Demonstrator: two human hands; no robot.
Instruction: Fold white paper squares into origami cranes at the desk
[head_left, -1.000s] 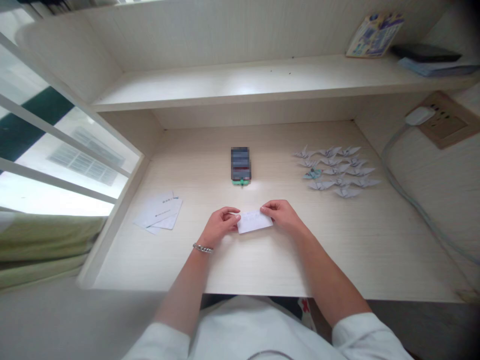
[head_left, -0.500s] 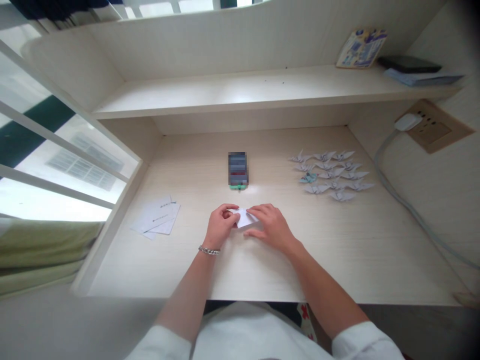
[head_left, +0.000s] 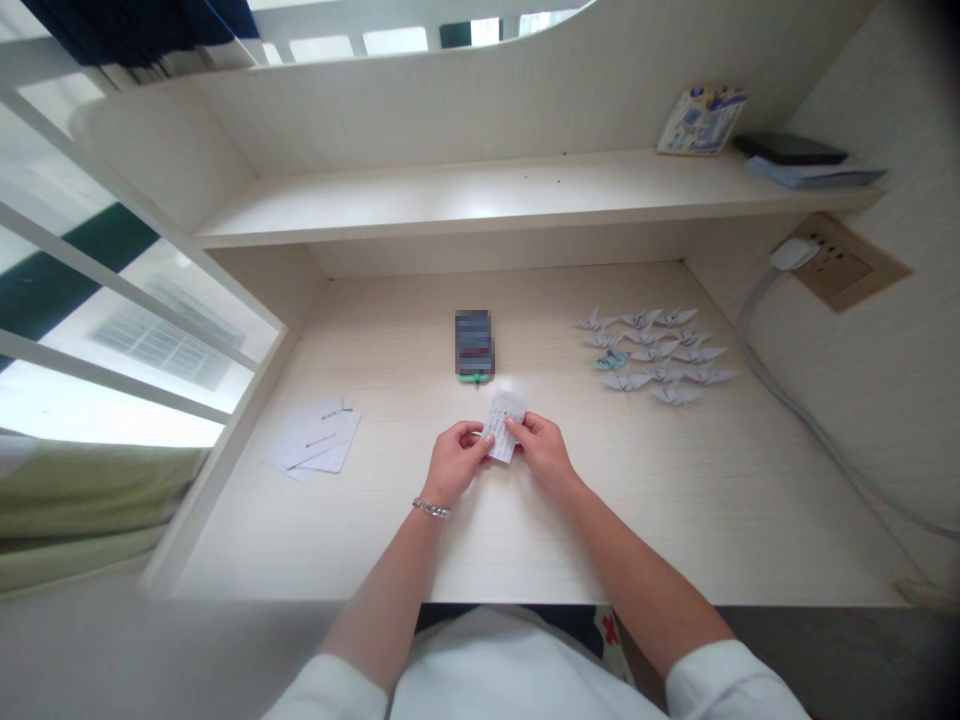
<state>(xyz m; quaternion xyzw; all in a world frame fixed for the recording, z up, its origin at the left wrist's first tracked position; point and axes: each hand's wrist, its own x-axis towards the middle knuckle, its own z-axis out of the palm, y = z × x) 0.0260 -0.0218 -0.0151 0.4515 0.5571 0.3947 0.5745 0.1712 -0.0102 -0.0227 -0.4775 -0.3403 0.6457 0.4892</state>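
Observation:
A small folded white paper stands lifted a little above the desk, held between both hands. My left hand, with a bracelet at the wrist, pinches the paper's lower left edge. My right hand pinches its right side, fingers closed on it. The paper points up and away from me, towards a phone lying on the desk just beyond it.
Several folded paper cranes lie in rows at the right of the desk. Loose white sheets lie at the left. A shelf above holds a booklet and dark items. A cable runs from a wall socket.
The paper lay flat and wide on the desk, was folded over by my right hand, and is now raised upright between both hands. The view has tilted slightly.

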